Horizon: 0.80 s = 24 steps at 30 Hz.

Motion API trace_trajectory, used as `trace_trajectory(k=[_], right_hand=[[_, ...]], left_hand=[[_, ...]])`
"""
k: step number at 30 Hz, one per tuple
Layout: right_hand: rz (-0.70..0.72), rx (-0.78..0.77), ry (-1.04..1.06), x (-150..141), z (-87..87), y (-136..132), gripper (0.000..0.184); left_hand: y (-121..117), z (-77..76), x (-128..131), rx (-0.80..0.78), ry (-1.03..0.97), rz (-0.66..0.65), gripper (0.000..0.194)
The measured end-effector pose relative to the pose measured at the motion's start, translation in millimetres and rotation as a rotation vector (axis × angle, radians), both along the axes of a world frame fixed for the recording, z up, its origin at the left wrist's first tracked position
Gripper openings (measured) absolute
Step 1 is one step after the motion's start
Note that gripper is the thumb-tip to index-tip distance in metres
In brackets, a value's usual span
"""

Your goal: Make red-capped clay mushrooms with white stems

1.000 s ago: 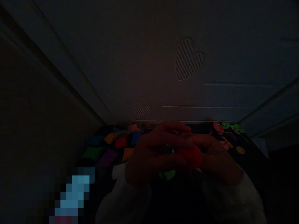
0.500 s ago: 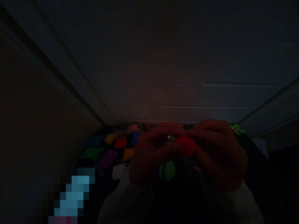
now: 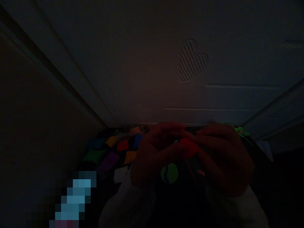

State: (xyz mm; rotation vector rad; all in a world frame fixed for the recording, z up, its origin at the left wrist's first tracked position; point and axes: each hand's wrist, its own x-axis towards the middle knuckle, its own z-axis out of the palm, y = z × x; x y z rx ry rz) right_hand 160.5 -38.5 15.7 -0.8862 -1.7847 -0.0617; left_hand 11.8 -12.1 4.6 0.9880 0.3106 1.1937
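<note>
The scene is very dark. My left hand point(image 3: 156, 152) and my right hand point(image 3: 224, 155) come together at the middle, fingers curled and pinching a glowing red rounded lump point(image 3: 189, 148) that looks like modelling clay. Fingers hide part of its outline. A small shiny piece point(image 3: 175, 141) shows between my left thumb and fingers, too small to name. Below the lump, a thin red stick point(image 3: 192, 172) slants down to the right; whether it is joined to the lump I cannot tell. Under my left hand lies a green disc point(image 3: 169, 173) with a blue wavy stripe.
Several coloured packets, among them a purple one point(image 3: 110, 161) and a green one point(image 3: 93, 155), lie at the left on the dark surface. A white piece point(image 3: 120, 174) is by my left wrist. A green flower shape point(image 3: 241, 131) is at the right. Behind stands a panel point(image 3: 152, 63) with heart reliefs.
The bright yellowish spot on the small piece by my left fingers has faded to a tiny glint. My right hand has shifted slightly right and down. The lump remains between both hands.
</note>
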Motion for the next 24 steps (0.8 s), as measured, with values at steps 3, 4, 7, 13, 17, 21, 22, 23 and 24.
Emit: trace_trajectory(k=[3,4,7,13,17,21,22,23,24], right_hand=[[0.013,-0.016,-0.048,2.7,1.8,0.0,0.02],[0.023,-0.028,-0.067,3.7,2.6,-0.1,0.019],[0.051,-0.059,-0.111,6.1,4.8,-0.6,0.018],[0.066,-0.07,-0.113,4.9,6.4,-1.3,0.015],[0.001,-0.082,0.008,0.7,1.5,-0.1,0.016],[-0.139,-0.16,0.184,-4.1,-5.8,0.0,0.018],[-0.179,-0.169,0.206,-5.1,-6.9,-0.1,0.018],[-0.217,-0.171,0.21,-6.0,-7.5,-0.2,0.018],[-0.245,-0.161,0.202,-6.7,-7.6,-0.1,0.017]], left_hand=[[3.0,1.9,-3.5,-0.039,0.008,-0.025,0.026],[4.4,2.3,-5.0,-0.043,0.02,-0.041,0.027],[8.5,2.5,-9.6,-0.033,0.071,-0.074,0.03],[10.9,4.1,-15.4,0.057,0.168,-0.083,0.031],[8.8,3.7,-17.1,0.176,0.219,0.018,0.029],[2.2,3.2,-15.9,0.42,0.489,0.374,0.044],[0.1,3.9,-14.4,0.491,0.591,0.482,0.043],[-1.8,4.8,-12.4,0.556,0.684,0.574,0.041],[-3.6,5.8,-9.9,0.61,0.757,0.648,0.036]])
